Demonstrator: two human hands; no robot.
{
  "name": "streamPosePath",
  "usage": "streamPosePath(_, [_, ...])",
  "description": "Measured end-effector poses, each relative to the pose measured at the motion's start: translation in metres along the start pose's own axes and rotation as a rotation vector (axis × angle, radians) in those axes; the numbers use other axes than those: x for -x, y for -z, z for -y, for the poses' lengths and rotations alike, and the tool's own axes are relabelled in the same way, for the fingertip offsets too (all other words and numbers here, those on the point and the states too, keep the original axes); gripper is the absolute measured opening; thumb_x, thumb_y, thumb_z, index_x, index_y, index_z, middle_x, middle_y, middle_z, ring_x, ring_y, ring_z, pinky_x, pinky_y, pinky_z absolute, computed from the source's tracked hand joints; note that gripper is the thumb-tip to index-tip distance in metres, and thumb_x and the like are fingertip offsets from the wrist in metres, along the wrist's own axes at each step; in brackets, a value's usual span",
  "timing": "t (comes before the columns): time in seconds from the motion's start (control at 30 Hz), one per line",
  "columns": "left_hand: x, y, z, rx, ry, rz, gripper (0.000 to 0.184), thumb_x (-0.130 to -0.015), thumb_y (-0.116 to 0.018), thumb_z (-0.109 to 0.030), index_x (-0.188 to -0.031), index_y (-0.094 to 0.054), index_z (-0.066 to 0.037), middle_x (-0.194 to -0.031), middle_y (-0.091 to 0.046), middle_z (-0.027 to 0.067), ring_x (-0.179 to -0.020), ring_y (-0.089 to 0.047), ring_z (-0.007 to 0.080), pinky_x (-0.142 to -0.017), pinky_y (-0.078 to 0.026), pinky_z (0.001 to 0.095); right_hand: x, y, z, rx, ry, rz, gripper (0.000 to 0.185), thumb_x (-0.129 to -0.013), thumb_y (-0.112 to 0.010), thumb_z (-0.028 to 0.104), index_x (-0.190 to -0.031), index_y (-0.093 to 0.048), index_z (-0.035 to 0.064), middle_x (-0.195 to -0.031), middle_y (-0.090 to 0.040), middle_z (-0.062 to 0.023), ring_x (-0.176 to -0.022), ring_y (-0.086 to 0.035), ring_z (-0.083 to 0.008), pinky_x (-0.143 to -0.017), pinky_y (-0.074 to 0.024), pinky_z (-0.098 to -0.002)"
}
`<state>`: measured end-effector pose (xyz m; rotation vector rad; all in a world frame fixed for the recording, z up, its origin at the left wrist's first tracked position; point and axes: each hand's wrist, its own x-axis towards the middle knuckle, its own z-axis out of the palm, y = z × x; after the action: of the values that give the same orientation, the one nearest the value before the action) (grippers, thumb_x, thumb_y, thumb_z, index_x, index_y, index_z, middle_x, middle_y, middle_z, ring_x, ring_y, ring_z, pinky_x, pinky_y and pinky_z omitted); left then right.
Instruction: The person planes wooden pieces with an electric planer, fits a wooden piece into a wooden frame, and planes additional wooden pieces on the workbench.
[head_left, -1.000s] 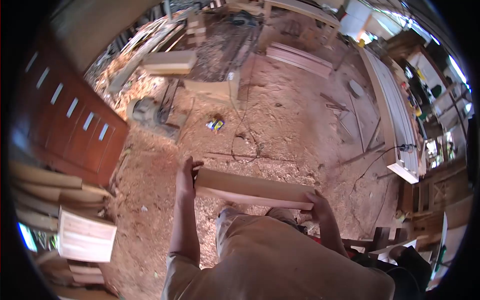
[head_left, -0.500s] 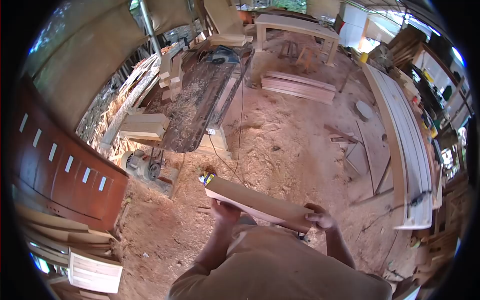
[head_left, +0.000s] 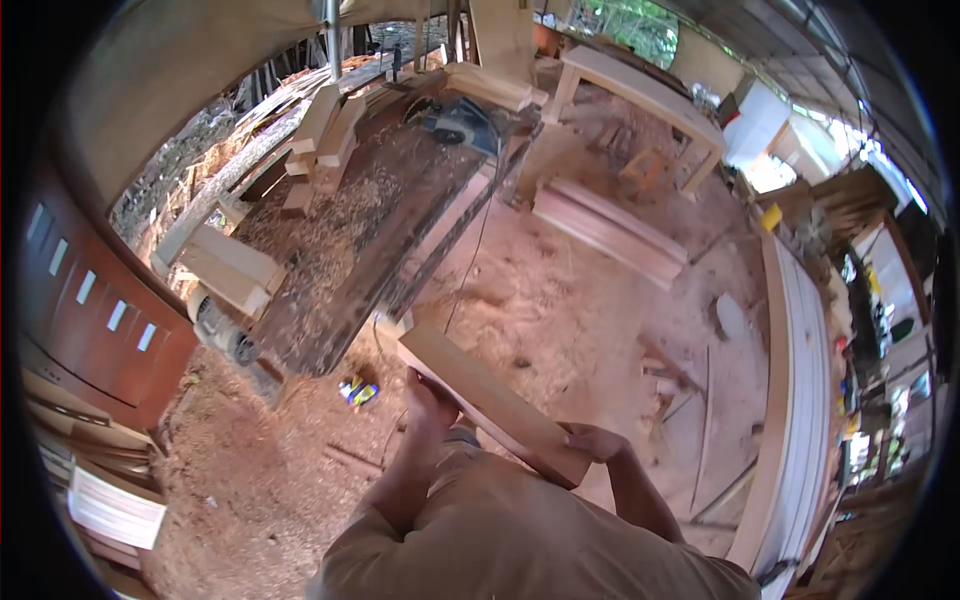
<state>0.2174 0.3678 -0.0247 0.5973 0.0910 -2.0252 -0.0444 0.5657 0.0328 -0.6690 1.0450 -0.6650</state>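
Observation:
A thick wooden block (head_left: 495,400) is held in front of my body, slanting from upper left down to lower right. My left hand (head_left: 432,400) grips it from below near its upper-left end, with most fingers hidden under the wood. At the lower-right end, my right hand (head_left: 597,442) is closed on the edge, thumb side on the upper face. Just beyond the block's far end is the corner of a dark workbench (head_left: 330,335) strewn with shavings.
Wood blocks (head_left: 235,270) and a blue power tool (head_left: 465,125) lie on the bench. A motor (head_left: 222,330) sits beneath its left edge. Pink boards (head_left: 610,232) lie on the floor, and long planks (head_left: 800,400) stand at the right. A cable runs down from the bench.
The view has turned and the bench now appears nearer. The block, level at first, now slants more steeply down to the right. Both hands have kept hold of it.

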Motion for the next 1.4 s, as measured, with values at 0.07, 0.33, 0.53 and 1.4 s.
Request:
streamPosePath(0.07, [-0.050, -0.017, 0.008, 0.077, 0.037, -0.032, 0.058, -0.102, -0.028, -0.051, -0.133, -0.052, -0.009, -0.129, -0.059, 0.0130, -0.122, -0.053, 0.0345, -0.106, -0.040, 0.0527, -0.018, 0.035, 0.048, 0.043, -0.029, -0.027, 0.074, -0.093, -0.067, 0.029, -0.148, -0.031, -0.0057, -0.135, -0.055, -0.0119, -0.119, -0.054, -0.0168, -0.102, -0.0443, -0.0314])
streamPosePath(0.33, [-0.174, -0.109, -0.067, -0.144, -0.063, 0.054, 0.039, -0.101, -0.042, -0.034, -0.119, -0.059, -0.003, -0.115, -0.066, 0.0098, -0.103, -0.062, 0.0221, -0.096, -0.047, 0.0386, -0.151, 0.109, 0.223, 0.331, -0.103, -0.035, 0.068, -0.086, -0.073, 0.019, -0.140, -0.043, -0.0074, -0.126, -0.062, -0.0114, -0.111, -0.060, -0.0170, -0.095, -0.0484, -0.0311])
streamPosePath(0.53, [-0.175, -0.106, -0.140, -0.403, -0.283, -0.205, 0.028, -0.097, -0.051, -0.030, -0.101, -0.064, -0.006, -0.093, -0.069, 0.0085, -0.080, -0.064, 0.0207, -0.072, -0.052, 0.0349, -0.311, 0.125, 0.302, -0.015, 0.026, 0.045, 0.057, -0.089, -0.068, 0.017, -0.138, -0.046, -0.0029, -0.122, -0.063, -0.0119, -0.111, -0.062, -0.0185, -0.095, -0.0507, -0.0332])
streamPosePath(1.4, [-0.235, -0.226, -0.087, -0.929, -1.373, -1.362, 0.032, -0.097, -0.049, -0.030, -0.097, -0.057, 0.001, -0.124, -0.061, 0.0228, -0.117, -0.056, 0.0357, -0.102, -0.041, 0.0469, -0.627, -0.010, 0.421, 0.037, -0.374, 0.397, 0.061, -0.097, -0.046, 0.060, -0.122, -0.059, 0.0057, -0.084, -0.059, -0.0025, -0.079, -0.056, -0.0148, -0.067, -0.0431, -0.0289])
